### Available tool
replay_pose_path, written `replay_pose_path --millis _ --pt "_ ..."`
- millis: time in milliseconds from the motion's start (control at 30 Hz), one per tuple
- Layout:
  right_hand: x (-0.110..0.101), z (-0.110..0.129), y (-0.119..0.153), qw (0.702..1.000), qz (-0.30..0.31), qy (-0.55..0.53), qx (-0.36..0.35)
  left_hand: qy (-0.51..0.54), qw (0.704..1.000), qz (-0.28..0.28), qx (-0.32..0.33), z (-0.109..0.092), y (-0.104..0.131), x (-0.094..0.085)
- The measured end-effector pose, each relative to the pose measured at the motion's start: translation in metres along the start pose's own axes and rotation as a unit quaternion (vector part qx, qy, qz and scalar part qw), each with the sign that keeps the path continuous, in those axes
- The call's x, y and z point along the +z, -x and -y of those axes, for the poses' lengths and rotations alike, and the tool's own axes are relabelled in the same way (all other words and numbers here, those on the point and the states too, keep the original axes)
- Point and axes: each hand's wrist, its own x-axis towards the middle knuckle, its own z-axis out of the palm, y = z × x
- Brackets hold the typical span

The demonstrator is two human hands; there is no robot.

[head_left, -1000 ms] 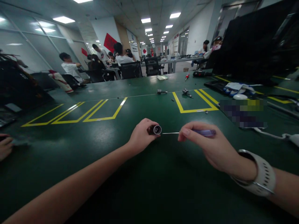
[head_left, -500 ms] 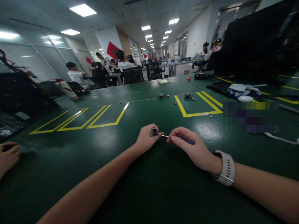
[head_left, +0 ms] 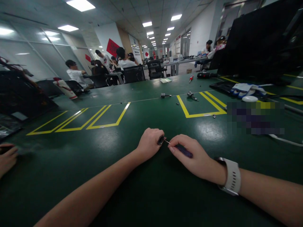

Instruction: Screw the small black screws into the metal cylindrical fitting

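My left hand point(head_left: 150, 143) is wrapped round a small dark cylindrical part point(head_left: 160, 140), its round open end turned toward the right. In my right hand point(head_left: 189, 154) is a screwdriver point(head_left: 185, 151) with a dark purple handle. Its thin metal shaft points left and reaches the side of the cylindrical part; whether the tip touches it is too small to tell. Farther off on the green table point(head_left: 142, 115) lie a metal part with a thin shaft point(head_left: 165, 95) and another one point(head_left: 192, 96) inside a yellow taped outline.
Small dark pieces point(head_left: 214, 116) lie beyond my right hand. A red screwdriver point(head_left: 191, 78), a white-and-blue glove point(head_left: 247, 90) and a white mouse point(head_left: 250, 99) are farther back. Another person's hand point(head_left: 8, 159) rests at the left edge. Black monitors point(head_left: 258, 44) stand at the right.
My left hand has turned, so the cylindrical part's open end now faces more to the right. My right hand has moved slightly down, with the screwdriver tilted more steeply.
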Motion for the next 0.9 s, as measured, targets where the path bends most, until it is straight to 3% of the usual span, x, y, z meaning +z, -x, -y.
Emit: replay_pose_path --millis 133,233,300,400,500,600,800,900 --pt "-0.003 -0.011 -0.005 0.972 -0.013 -0.208 0.107 0.035 0.999 -0.006 -0.011 0.002 0.0 0.0" --pt "-0.002 -0.015 -0.007 0.942 -0.026 -0.303 0.14 0.066 0.997 -0.02 -0.037 0.004 0.0 0.001" --pt "0.0 -0.014 -0.006 0.947 -0.032 -0.289 0.137 0.075 0.996 -0.026 -0.052 0.004 0.0 0.002" --pt "0.001 -0.007 -0.002 0.982 -0.029 -0.162 0.091 0.058 0.997 -0.027 -0.053 0.003 0.0 0.003" --pt "0.001 -0.002 0.001 0.995 -0.022 -0.077 0.059 0.026 0.999 -0.023 -0.04 0.002 0.001 0.002" --pt "-0.001 -0.006 -0.002 0.983 -0.018 -0.159 0.092 0.015 0.999 -0.019 -0.03 0.001 0.001 0.001" --pt "-0.004 -0.015 -0.013 0.898 -0.044 -0.395 0.19 0.068 0.997 -0.028 -0.039 0.004 0.0 0.0" --pt "-0.003 -0.013 -0.012 0.907 -0.051 -0.378 0.179 0.073 0.996 -0.023 -0.053 0.004 0.0 0.0"
